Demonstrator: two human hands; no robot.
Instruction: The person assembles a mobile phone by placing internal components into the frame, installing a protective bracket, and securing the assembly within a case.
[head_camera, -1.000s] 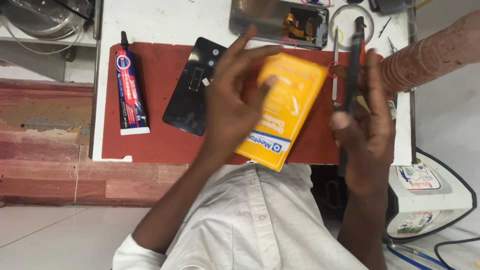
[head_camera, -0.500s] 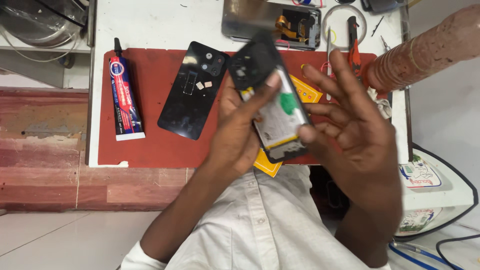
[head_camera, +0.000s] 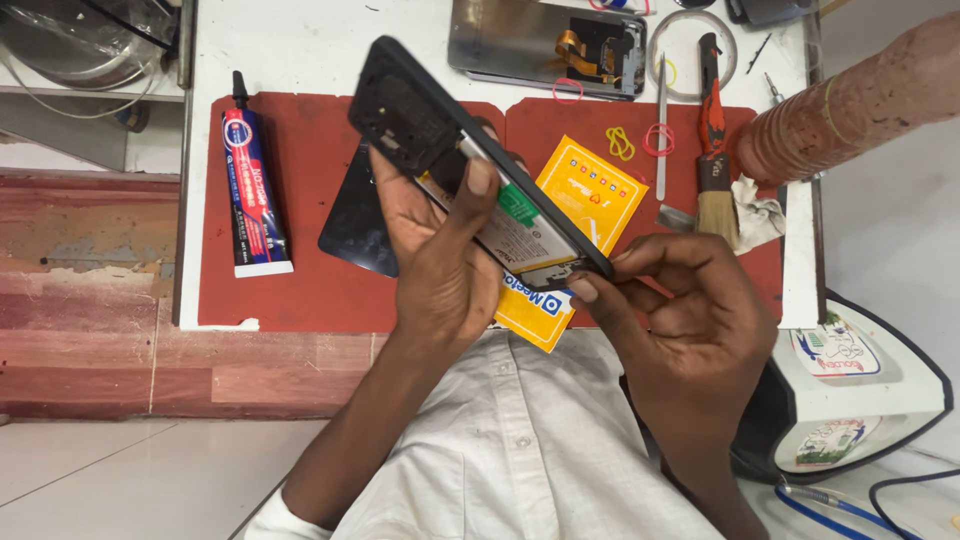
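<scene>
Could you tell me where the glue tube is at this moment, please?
In the head view, the glue tube lies on the left part of the red mat, left of the black back cover, untouched.

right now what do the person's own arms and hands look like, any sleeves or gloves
Both hands are bare: no gloves, rings or watch show on the left hand or the right hand. The forearms are uncovered too. A white button-up shirt is worn, and its rolled white sleeve cuff shows near the left elbow at the bottom edge.

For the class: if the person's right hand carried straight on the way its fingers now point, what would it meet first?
The right hand points up-left, fingertips already at the lower end of the opened phone that the left hand holds; that phone comes first, though depth is unclear.
</scene>
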